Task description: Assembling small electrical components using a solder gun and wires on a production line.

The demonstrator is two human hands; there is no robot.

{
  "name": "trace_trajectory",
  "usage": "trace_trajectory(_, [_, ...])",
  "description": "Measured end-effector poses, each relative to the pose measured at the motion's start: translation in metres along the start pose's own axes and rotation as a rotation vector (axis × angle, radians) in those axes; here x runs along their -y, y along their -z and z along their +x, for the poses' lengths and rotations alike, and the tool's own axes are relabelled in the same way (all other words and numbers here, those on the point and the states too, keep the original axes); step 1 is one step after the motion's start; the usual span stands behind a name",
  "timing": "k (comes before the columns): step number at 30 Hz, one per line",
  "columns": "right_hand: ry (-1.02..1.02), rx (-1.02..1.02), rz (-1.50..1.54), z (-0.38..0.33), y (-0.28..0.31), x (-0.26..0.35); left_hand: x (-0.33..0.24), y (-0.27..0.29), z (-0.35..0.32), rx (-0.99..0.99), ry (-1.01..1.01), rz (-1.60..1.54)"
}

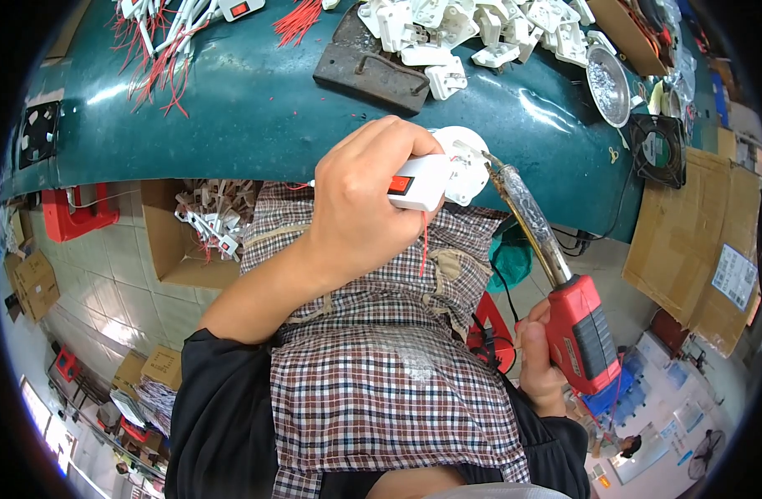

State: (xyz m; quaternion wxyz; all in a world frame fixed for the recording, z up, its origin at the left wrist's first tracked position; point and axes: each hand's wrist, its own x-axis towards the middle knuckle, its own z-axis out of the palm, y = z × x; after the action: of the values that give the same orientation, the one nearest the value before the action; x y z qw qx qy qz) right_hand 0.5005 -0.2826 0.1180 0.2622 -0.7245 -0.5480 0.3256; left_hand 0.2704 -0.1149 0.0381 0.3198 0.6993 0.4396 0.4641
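Observation:
My left hand (356, 191) is closed around a white plastic switch housing (429, 173) with a red rocker switch (400, 185), above the table's near edge. A thin red wire (425, 241) hangs below it. Against the housing's far end is a rounded white plastic part (464, 185), its inner side facing up; how the two join is hard to see. My right hand (540, 366) grips the red and black handle of a soldering gun (582, 337). The gun's long metal barrel slants up and left, its tip (490, 158) at or close to the rounded part.
On the green table (231, 125) lie a dark metal block with a handle (372, 79), a heap of white plastic parts (480, 25), red wires (299, 21) and a metal dish (608, 86). Small fans (657, 150) stand at both sides. A cardboard box (160, 233) of wired parts sits below.

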Motion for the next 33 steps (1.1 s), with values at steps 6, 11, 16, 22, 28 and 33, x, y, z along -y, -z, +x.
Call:
trace_trajectory(6, [0.002,0.077,0.204,0.004,-0.006,0.003,-0.001,0.000,0.001,0.002,0.005,-0.005])
trace_trajectory(11, [0.041,-0.011,0.409,0.022,-0.034,0.010,-0.003,-0.001,0.001,-0.006,0.008,-0.005])
trace_trajectory(16, [0.251,0.101,0.379,0.058,-0.067,0.037,-0.002,0.000,0.005,-0.007,0.022,0.022])
trace_trajectory(22, [0.306,0.064,0.348,0.073,-0.094,0.046,-0.001,0.004,0.016,0.049,-0.013,0.063])
trace_trajectory(28, [0.268,-0.063,0.381,0.082,-0.085,0.034,-0.003,0.022,0.028,0.315,0.160,-0.114])
trace_trajectory(33, [0.363,-0.223,0.222,0.097,-0.085,0.025,-0.003,0.027,0.028,0.340,0.037,-0.177])
